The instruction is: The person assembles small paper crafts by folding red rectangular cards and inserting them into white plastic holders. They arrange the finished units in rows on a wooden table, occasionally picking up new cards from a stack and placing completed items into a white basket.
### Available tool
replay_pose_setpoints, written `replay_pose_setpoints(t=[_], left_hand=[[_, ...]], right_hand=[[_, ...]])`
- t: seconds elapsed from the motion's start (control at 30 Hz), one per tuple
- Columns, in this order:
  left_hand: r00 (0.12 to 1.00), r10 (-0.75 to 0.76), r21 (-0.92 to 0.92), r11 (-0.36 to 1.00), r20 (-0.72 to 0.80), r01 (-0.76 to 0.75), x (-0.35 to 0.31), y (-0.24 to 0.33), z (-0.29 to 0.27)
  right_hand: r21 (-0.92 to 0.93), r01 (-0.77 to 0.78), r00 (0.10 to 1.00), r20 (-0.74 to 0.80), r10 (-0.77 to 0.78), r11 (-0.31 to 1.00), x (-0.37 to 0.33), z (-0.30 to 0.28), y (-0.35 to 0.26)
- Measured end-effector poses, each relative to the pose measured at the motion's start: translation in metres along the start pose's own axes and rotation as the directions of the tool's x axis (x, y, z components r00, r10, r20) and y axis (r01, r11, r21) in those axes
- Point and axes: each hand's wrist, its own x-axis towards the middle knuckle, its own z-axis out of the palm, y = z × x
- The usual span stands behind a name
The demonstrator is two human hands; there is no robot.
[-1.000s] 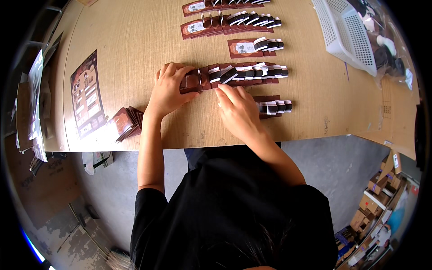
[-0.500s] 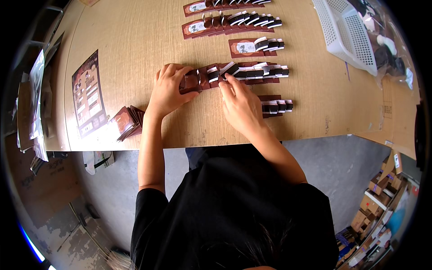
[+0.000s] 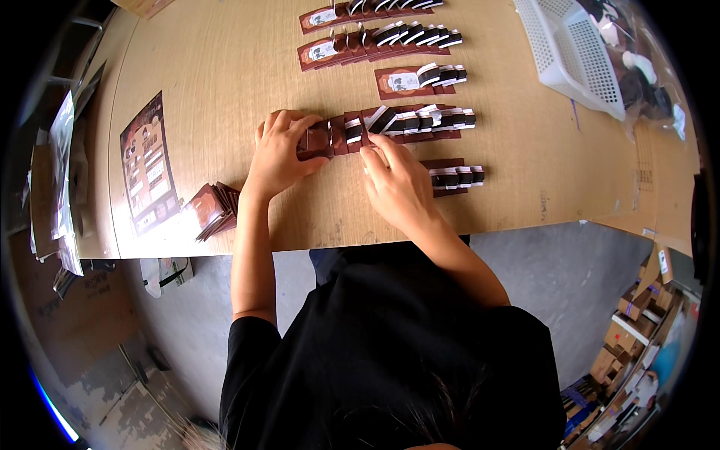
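A row of overlapping dark brown cards (image 3: 337, 144) lies in front of me, with black-and-white folded strips (image 3: 409, 121) standing along its right part. My left hand (image 3: 281, 154) grips the row's left end between thumb and fingers. Close to the middle of the row, my right hand (image 3: 396, 178) has thumb and forefinger pinched at the raised edge of a brown card, just below a tilted black-and-white strip (image 3: 382, 120). Its other fingers are curled under. Partly behind the right hand is a shorter card group (image 3: 456, 177) with similar strips.
Farther off lie a small card group (image 3: 401, 80) and two longer rows (image 3: 322, 51). A fanned card stack (image 3: 215, 210) sits near the front edge, beside a printed sheet (image 3: 148, 161). At right are a white perforated basket (image 3: 574, 64) and a clear bag (image 3: 637, 71) of dark items.
My right fingertips have come down slightly from the tilted strip to a card's edge. The strip still leans. My left hand stays on the row's end. The whole view has shifted slightly.
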Motion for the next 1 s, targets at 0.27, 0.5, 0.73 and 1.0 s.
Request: replay_pose_setpoints(t=[0.27, 0.5, 0.73, 1.0], left_hand=[[0.997, -0.029, -0.078, 0.996, 0.071, 0.034, 0.001, 0.002, -0.003], [0.993, -0.083, -0.165, 0.984, -0.081, 0.069, -0.032, 0.003, -0.021], [0.888, -0.39, -0.354, 0.888, -0.243, 0.293, -0.072, 0.035, -0.042], [0.668, -0.329, -0.091, 0.926, -0.667, 0.365, -0.13, 0.024, -0.019]], right_hand=[[0.044, -0.081, 0.996, 0.036, 0.08, 0.996, -0.012, -0.026, 0.002], [0.316, -0.189, 0.982, 0.059, 0.179, 0.93, -0.019, -0.092, 0.028], [0.386, -0.449, 0.874, 0.003, 0.486, 0.805, -0.036, -0.149, 0.102], [0.659, -0.396, 0.712, -0.219, 0.667, 0.639, -0.098, -0.1, 0.138]])
